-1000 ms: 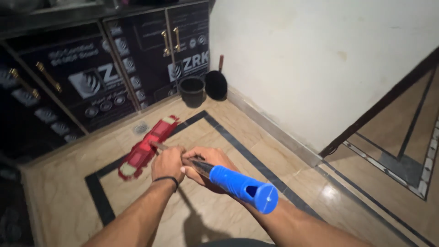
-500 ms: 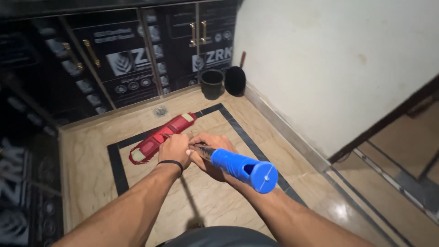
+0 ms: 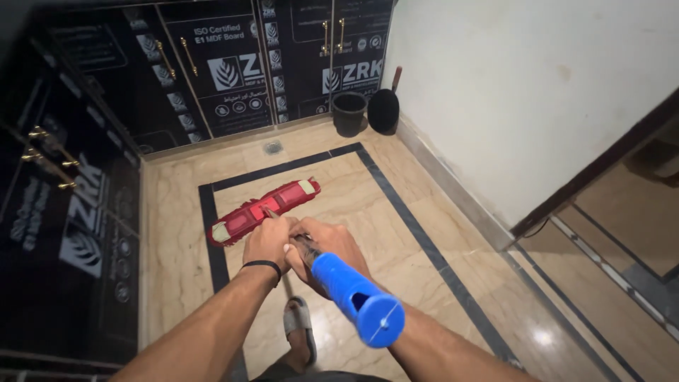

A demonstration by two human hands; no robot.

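Both my hands grip the dark shaft of a mop just ahead of its blue handle end. My left hand, with a black band at the wrist, is closed around the shaft on the left side. My right hand wraps the shaft right beside it, nearer the blue grip. The red flat mop head with pale ends lies on the beige marble floor, just beyond my hands. Below my hands one grey sandal on my foot shows.
Black cabinets with gold handles line the far and left sides. A black bucket and a dark dustpan stand in the far corner by the white wall. A floor drain sits near the cabinets. A doorway opens at right.
My view has swung left and down, so the left cabinets and my sandal now show. The mop head has slid nearer to me across the floor. Both hands keep their grip.
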